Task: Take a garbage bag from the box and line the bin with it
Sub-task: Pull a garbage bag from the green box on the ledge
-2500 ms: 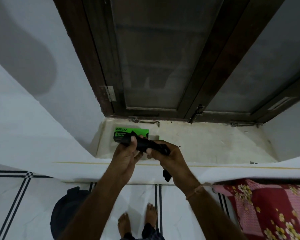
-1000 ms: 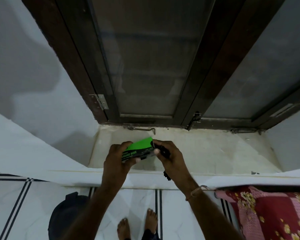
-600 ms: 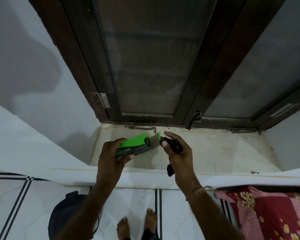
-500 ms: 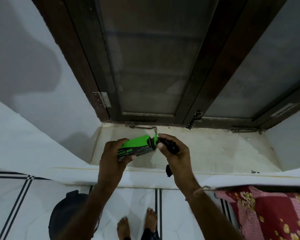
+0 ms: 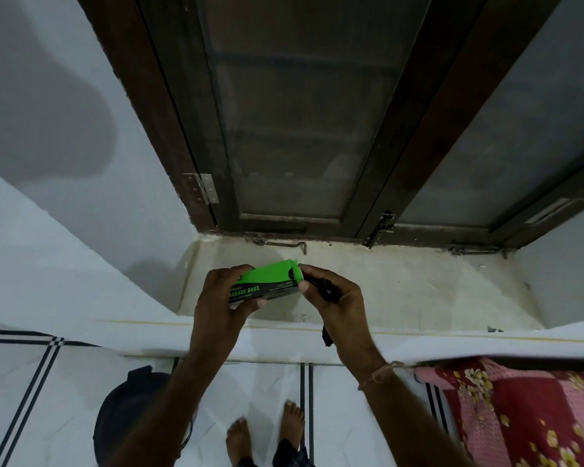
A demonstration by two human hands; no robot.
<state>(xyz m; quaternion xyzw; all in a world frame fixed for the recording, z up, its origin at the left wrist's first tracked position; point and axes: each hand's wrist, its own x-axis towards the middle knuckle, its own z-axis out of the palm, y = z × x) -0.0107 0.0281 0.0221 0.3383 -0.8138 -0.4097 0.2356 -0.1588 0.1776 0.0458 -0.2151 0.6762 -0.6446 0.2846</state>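
My left hand (image 5: pixel 221 299) grips the green garbage bag box (image 5: pixel 265 284) above the window sill (image 5: pixel 418 291). My right hand (image 5: pixel 336 298) is clenched around a rolled black garbage bag (image 5: pixel 326 289), thumb and forefinger pressing the box's end flap (image 5: pixel 295 267) closed. So the bag is out of the box; I'd say step one is done. Left: put the box down, unroll the bag, fit it in the dark bin (image 5: pixel 129 419) on the floor by my left foot, which looks unlined, though it's partly hidden by my arm.

Left hand (image 5: pixel 221 303) grips green box (image 5: pixel 265 284); right hand (image 5: pixel 338 303) clutches black bag (image 5: pixel 326 289).
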